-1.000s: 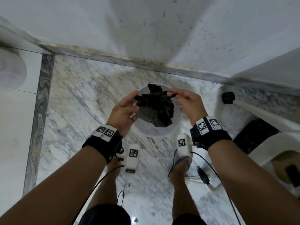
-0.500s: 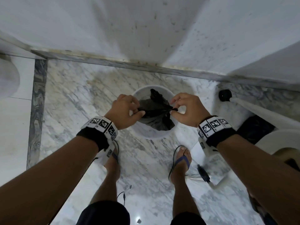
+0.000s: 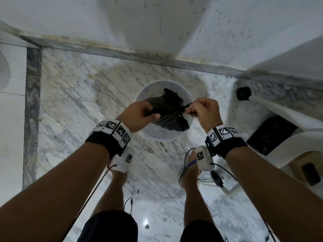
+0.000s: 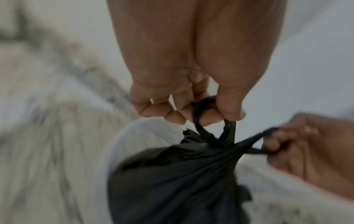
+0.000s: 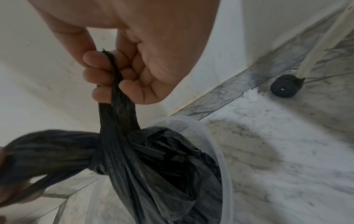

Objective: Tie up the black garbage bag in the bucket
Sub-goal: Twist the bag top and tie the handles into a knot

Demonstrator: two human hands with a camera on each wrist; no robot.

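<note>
Hands: left hand (image 3: 138, 114) and right hand (image 3: 203, 110) each grip one twisted handle.
Bag: black garbage bag (image 3: 167, 111) sits in the white bucket (image 3: 139, 98), knot half-drawn.
Risk: uneven pulling likely tears thin plastic or tips the bucket.

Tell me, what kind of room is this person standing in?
Probably a room in a home or office, though I can't be sure: a marble floor meets a white wall, a small white bucket holds a black garbage bag, and a castor wheel stands nearby.
</note>
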